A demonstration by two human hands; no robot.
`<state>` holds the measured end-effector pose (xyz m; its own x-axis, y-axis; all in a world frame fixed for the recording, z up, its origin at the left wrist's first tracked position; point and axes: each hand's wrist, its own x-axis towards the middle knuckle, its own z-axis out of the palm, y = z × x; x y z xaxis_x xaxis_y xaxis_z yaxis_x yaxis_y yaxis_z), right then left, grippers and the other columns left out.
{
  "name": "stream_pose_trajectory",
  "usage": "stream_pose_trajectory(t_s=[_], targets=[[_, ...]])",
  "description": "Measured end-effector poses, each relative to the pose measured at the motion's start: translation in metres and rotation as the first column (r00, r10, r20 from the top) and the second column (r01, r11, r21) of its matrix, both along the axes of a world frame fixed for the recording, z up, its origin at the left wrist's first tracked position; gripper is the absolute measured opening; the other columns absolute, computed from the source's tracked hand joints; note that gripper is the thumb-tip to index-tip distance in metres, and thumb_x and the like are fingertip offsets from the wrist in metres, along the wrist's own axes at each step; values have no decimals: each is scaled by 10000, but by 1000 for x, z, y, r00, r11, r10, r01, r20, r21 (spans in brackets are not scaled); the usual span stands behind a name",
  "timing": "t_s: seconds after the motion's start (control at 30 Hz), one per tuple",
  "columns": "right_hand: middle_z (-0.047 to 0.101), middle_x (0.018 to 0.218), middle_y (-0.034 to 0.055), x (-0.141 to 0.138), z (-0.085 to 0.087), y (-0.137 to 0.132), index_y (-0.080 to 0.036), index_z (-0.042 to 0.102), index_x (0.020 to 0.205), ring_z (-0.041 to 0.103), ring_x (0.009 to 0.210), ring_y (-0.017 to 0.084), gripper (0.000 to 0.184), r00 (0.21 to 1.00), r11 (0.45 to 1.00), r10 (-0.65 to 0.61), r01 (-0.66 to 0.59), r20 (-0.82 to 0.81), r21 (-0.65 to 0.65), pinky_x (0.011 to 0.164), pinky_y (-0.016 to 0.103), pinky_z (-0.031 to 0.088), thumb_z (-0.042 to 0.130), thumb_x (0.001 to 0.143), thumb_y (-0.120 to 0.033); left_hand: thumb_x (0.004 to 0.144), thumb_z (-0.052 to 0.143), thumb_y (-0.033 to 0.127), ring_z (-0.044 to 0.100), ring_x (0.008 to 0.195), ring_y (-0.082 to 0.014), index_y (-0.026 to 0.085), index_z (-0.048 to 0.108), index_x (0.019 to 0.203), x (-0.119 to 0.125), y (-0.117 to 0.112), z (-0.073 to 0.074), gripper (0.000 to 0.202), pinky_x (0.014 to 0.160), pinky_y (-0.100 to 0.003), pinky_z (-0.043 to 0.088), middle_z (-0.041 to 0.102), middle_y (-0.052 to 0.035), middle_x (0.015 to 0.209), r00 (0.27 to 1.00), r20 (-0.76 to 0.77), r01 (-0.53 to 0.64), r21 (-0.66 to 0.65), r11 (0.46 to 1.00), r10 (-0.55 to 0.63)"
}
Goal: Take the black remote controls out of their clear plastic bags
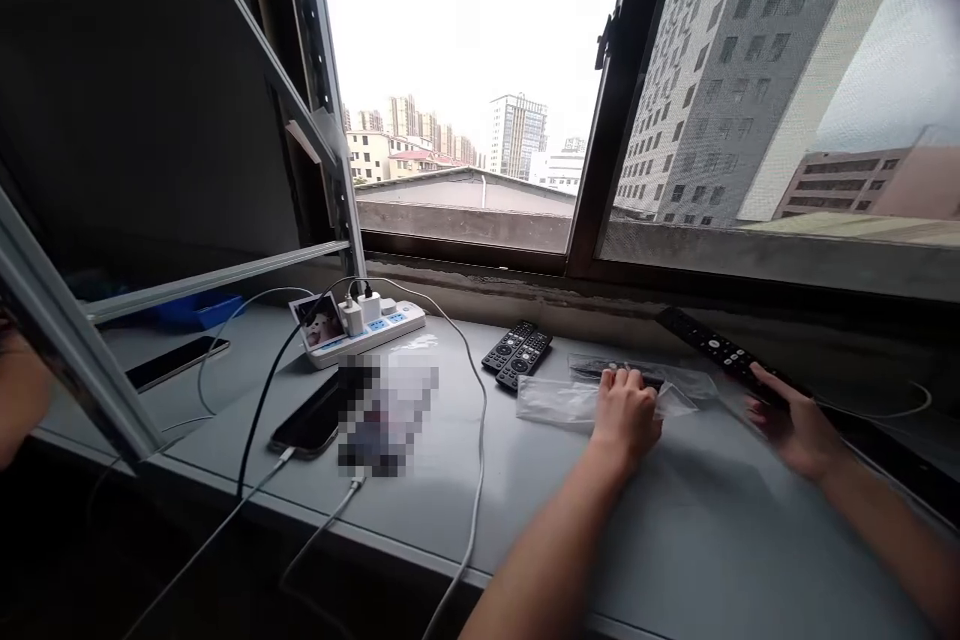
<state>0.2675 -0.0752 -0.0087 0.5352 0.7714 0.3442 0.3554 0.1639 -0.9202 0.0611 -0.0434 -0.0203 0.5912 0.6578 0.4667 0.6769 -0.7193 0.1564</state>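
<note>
My right hand (799, 430) grips the lower end of a long black remote control (709, 345), its buttons facing up and its far end raised toward the window. My left hand (626, 410) is closed over transparent plastic bags (559, 402) lying on the grey table (525, 500). A dark object, partly hidden by my fingers, shows inside the bag at the back. Two black remote controls (517, 355) lie side by side just left of the bags.
A white power strip (397, 325) with plugs stands near the window. A phone (307, 425) and a pixelated item lie with white cables (480, 460) trailing over the table edge. A metal frame (75, 340) rises at left. Part of another person shows at the left edge.
</note>
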Motion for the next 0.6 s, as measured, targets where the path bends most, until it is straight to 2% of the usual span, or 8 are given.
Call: stream_pose_trajectory(t_s=[0.03,0.1,0.13,0.27,0.4,0.5,0.6], targets=[[637,847,146,1,2,0,-226,550,821,416,482,144,235,989,999,37,-40,-145,-14,401,336,303,569,731,-442,810,515,224,491,965,-201,162,628,877,-1,0,0,145,943,-356,351,570,-72,985,1000,-2,5,1,1000,-5],[632,909,137,1,7,0,-221,552,859,439,516,135,226,877,991,105,-134,-470,-29,397,310,285,618,700,-367,813,497,184,491,968,-197,163,621,889,-4,0,1,146,945,-358,345,569,-69,987,1000,4,-2,0,1000,2],[629,929,134,0,10,-1,-215,559,875,463,538,135,223,838,991,95,-133,-538,-32,395,296,290,623,701,-340,816,487,167,492,970,-196,164,616,896,-6,1,1,152,950,-360,339,569,-66,993,1000,13,-15,-4,1000,15],[620,950,118,-8,17,-3,-187,592,906,539,609,137,202,794,990,91,-137,-601,-31,381,228,354,632,727,-270,826,447,105,505,969,-191,174,600,892,-15,3,7,180,954,-360,323,571,-59,1026,996,49,-79,-40,996,81],[628,863,73,-15,20,-6,-174,625,858,540,573,111,222,747,976,209,-197,-631,90,366,177,415,712,663,-235,814,436,53,532,942,-168,190,581,839,-20,6,12,201,937,-334,324,584,-39,1001,986,98,-133,-51,990,138],[635,817,58,-18,22,-7,-166,633,836,499,525,86,238,723,965,262,-201,-640,168,342,159,403,740,640,-249,830,435,65,554,900,-156,197,555,825,-22,8,13,178,923,-321,325,599,-26,952,976,150,-157,-24,987,158],[641,803,52,-20,26,-7,-161,645,844,449,496,55,307,731,957,288,-203,-619,206,325,135,369,777,609,-309,839,444,83,569,875,-160,197,535,852,-24,9,14,147,901,-315,333,615,-24,902,966,189,-180,2,984,176]])
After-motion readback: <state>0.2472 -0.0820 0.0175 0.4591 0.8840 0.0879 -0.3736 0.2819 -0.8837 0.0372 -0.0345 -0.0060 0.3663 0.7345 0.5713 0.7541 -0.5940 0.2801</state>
